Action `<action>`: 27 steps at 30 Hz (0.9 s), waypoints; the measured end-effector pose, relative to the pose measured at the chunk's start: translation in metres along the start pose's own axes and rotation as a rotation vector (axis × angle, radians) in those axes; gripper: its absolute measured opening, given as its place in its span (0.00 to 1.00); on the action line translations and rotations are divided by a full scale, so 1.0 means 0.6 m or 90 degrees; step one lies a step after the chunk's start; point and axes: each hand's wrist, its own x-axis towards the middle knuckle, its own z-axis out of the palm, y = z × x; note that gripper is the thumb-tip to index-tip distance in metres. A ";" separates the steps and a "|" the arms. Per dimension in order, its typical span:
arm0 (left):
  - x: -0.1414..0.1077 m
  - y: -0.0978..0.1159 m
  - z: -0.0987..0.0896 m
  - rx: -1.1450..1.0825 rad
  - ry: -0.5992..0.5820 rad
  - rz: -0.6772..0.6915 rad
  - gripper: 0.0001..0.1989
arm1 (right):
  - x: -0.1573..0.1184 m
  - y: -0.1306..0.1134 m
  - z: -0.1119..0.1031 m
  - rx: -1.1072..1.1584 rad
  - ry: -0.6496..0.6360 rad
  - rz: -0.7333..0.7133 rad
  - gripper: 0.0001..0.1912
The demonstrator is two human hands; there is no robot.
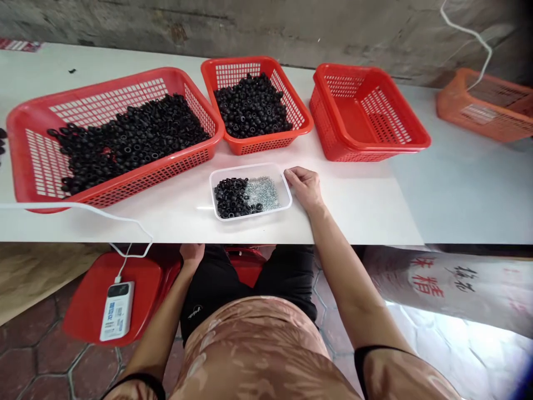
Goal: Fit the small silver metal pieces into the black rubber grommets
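My right hand is at the right end of a clear plastic container, its fingers closed on the rim. Small black rings fill the container's left half. A heap of small shiny, silvery pieces lies in its right half; they are too small to name. My left hand rests by my thigh at the table's front edge, which hides its fingers.
A large red basket and a smaller red basket hold many black rings. Stacked red baskets stand right of them, an orange basket farther right. A white cable runs to a power bank on a red stool.
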 end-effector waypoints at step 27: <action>0.002 -0.003 -0.002 -0.012 -0.001 0.014 0.23 | 0.006 0.001 -0.001 0.013 -0.001 -0.019 0.17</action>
